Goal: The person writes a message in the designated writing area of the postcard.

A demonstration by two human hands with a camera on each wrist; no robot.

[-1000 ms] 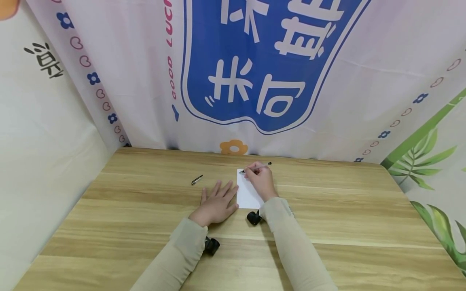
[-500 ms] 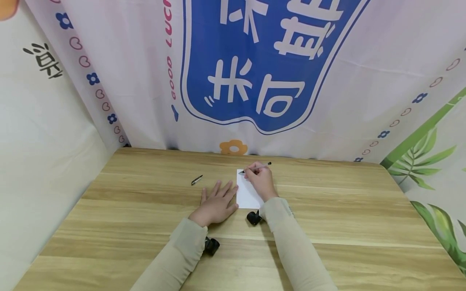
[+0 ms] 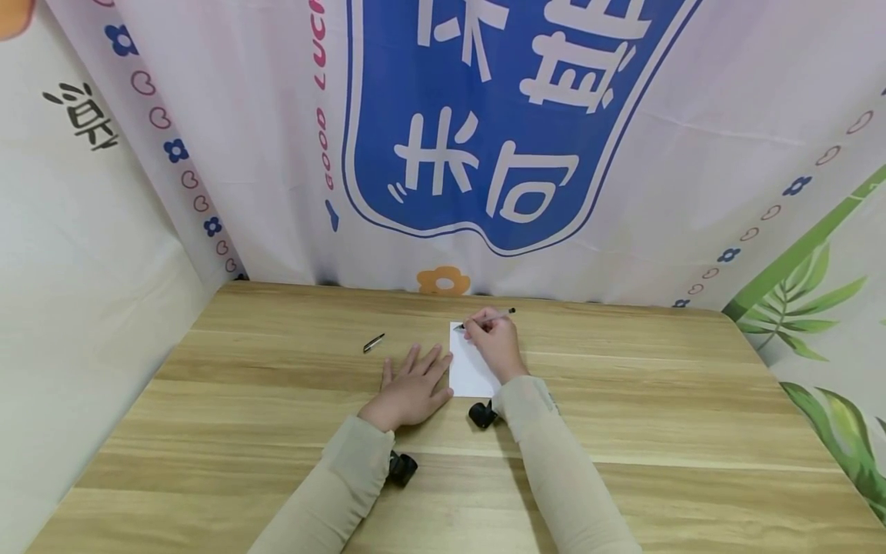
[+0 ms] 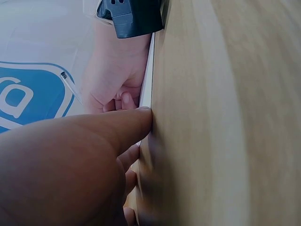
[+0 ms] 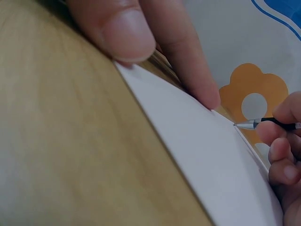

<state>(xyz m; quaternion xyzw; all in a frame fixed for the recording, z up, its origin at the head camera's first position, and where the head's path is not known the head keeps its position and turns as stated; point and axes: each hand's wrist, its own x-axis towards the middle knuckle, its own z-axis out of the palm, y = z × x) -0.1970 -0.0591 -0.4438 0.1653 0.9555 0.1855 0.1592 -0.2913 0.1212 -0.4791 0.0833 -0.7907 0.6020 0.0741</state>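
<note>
This seems a booth: printed cloth [image 3: 277, 154] backs a wooden table [image 3: 692, 431].

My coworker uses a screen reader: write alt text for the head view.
A person's right hand holds a pen over a white sheet on a wooden table; the left hand lies spread at the sheet's left edge. A pen cap lies nearby.

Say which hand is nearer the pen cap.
Left. In the head view, the left hand is below and right of the pen cap, not touching; the right hand, gripping a pen, is farther right.
</note>
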